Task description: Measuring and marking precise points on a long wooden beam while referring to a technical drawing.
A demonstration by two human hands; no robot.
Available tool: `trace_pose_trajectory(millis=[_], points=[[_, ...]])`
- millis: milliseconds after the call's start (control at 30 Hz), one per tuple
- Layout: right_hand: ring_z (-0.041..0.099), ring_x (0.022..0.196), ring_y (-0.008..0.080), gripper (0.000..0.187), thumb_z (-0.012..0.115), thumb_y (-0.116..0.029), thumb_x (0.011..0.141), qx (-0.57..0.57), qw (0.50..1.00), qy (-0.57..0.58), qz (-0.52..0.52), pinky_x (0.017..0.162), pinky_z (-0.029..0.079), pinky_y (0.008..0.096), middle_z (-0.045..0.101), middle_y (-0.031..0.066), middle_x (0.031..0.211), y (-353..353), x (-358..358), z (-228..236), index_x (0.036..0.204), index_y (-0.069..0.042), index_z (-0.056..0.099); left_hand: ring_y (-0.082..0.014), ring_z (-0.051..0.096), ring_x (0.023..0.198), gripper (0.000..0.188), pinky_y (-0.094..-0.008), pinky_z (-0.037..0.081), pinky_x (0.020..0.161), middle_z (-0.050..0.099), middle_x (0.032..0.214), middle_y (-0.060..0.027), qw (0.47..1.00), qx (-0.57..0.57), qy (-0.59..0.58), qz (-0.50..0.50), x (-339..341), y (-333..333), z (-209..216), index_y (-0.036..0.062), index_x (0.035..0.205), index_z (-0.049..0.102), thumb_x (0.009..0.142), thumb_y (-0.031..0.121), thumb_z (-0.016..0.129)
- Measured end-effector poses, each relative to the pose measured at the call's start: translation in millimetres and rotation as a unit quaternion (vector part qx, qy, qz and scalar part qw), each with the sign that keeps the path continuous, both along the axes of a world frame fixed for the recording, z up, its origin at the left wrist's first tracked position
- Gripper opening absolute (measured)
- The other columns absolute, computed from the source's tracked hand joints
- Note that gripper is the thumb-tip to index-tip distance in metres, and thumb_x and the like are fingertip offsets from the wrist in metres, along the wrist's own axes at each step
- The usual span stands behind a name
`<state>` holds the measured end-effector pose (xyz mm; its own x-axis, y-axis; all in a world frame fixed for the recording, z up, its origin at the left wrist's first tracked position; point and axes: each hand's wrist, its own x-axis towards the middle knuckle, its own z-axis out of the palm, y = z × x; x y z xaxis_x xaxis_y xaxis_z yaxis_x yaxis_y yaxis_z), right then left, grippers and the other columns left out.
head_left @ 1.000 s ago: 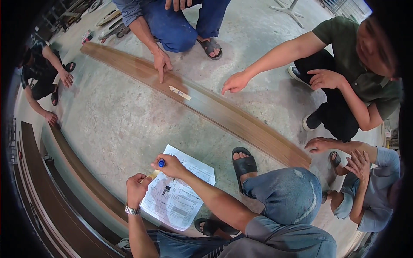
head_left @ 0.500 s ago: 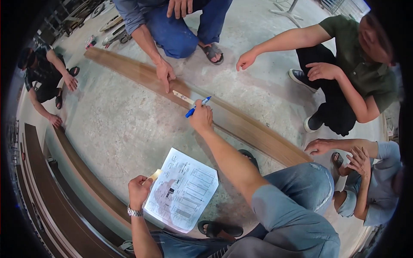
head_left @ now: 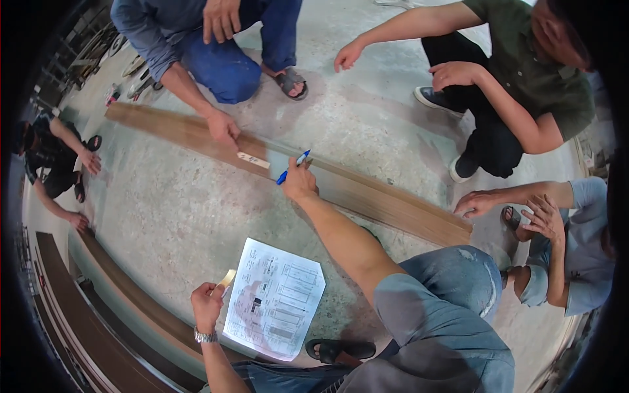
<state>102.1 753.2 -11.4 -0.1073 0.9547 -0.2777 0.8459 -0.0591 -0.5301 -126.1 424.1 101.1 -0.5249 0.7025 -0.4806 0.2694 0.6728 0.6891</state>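
My right hand (head_left: 301, 183) is closed round a blue pen (head_left: 282, 177), above a long brown board (head_left: 400, 207) lying across the floor. Just beyond it, a small pale strip (head_left: 254, 160) with handwriting is at the fingertips of a co-worker's hand (head_left: 224, 128); a small gap separates it from my hand. My left hand (head_left: 207, 305) pinches another small pale strip (head_left: 229, 278). Beside that hand is a white printed sheet (head_left: 278, 298) with drawings; whether my fingers touch its edge is unclear.
Several people crouch around: one in blue trousers (head_left: 226, 72) beyond the board, one in a dark green shirt (head_left: 534, 92) and one in grey-blue (head_left: 586, 223) on the right, one at far left (head_left: 56, 157). Long brown boards (head_left: 131, 298) lie along the left.
The handwritten strip has left my right hand and is now at the co-worker's fingers. My left hand with its strip has shifted slightly off the sheet's corner. The whole view has shifted.
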Motion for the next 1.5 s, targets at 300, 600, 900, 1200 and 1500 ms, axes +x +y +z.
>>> trace_pose_trajectory(millis=[300,600,900,1200,1500], points=[[0.068,0.072,0.0328,0.024,0.064,-0.001,0.079,0.062,0.935,0.307,0.164,0.063,0.050,0.0437,0.067,0.0112,0.073,-104.8,-76.8,39.2,0.099,-0.013,0.059,-0.0063,0.054,0.053,0.020,-0.0254,0.042,0.049,0.065,0.063,-0.0041,0.993,0.111,-0.037,0.014,4.9,8.3,1.1,-0.0044,0.088,0.069,0.087,0.016,0.071],[0.070,0.074,0.0303,0.019,0.068,-0.005,0.082,-0.031,0.896,0.362,0.254,0.065,0.053,0.0400,0.069,0.0091,0.077,-182.8,-94.2,52.7,0.098,-0.010,0.058,-0.0056,0.054,0.054,0.021,-0.0251,0.043,0.051,0.066,0.065,-0.0040,0.996,0.083,0.021,0.020,4.3,-4.4,15.3,-0.0051,0.089,0.069,0.087,0.015,0.073],[0.064,0.064,0.0232,0.021,0.073,-0.010,0.082,-0.029,0.895,0.377,0.235,0.060,0.048,0.0356,0.067,0.0087,0.075,-181.6,-90.3,48.5,0.098,-0.009,0.060,-0.0048,0.055,0.055,0.017,-0.0238,0.042,0.050,0.065,0.067,-0.0015,0.995,0.088,0.047,-0.020,2.9,-6.8,6.3,-0.0044,0.089,0.066,0.089,0.011,0.071],[0.069,0.076,0.0348,0.022,0.069,-0.009,0.082,-0.076,0.900,0.353,0.244,0.067,0.052,0.0437,0.069,0.0117,0.079,-181.7,-88.8,48.2,0.101,-0.011,0.059,-0.0110,0.062,0.060,0.023,-0.0290,0.049,0.058,0.071,0.070,-0.0107,0.996,0.068,0.049,-0.009,2.7,-3.2,9.8,-0.0045,0.089,0.070,0.084,0.018,0.074],[0.062,0.062,0.0173,0.020,0.074,-0.010,0.082,-0.048,0.894,0.378,0.235,0.058,0.047,0.0337,0.064,0.0066,0.070,-184.5,-89.4,46.4,0.098,-0.009,0.061,-0.0089,0.059,0.056,0.023,-0.0280,0.047,0.055,0.068,0.066,-0.0083,0.994,0.092,0.052,-0.012,2.8,-5.9,9.9,-0.0037,0.089,0.070,0.084,0.018,0.075]])
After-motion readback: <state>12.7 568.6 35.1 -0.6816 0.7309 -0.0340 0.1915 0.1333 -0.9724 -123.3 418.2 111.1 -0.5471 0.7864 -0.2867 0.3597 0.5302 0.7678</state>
